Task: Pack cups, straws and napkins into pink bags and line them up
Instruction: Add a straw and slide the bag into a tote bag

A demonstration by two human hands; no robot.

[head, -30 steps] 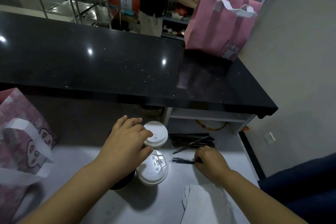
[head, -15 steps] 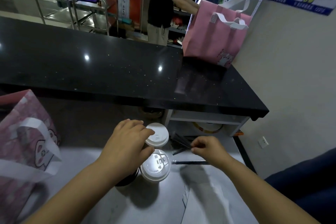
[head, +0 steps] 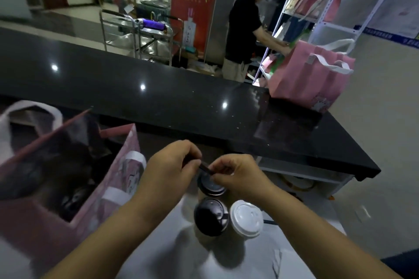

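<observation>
Both hands meet above the cups on the white lower counter [head: 226, 263]. My left hand [head: 169, 166] and my right hand [head: 235, 173] pinch the two ends of a dark wrapped straw [head: 205, 167]. Under them stand two cups with dark lids [head: 210, 187] [head: 210, 216] and one cup with a white lid [head: 246, 218]. An open pink bag [head: 108, 190] with white handles stands to the left, its inside dark. A second pink bag [head: 310, 81] stands on the black counter at the far right.
The raised black counter [head: 158, 97] runs across behind the cups. A person in a black shirt [head: 243, 27] works at a white shelf rack [head: 322, 13] beyond it. A metal trolley [head: 145, 36] stands further back. A wall is on the right.
My right hand picked a straw from the pile and brought it left; my left hand left the cup lids and took its other end. The view swung left, showing the open bag.
</observation>
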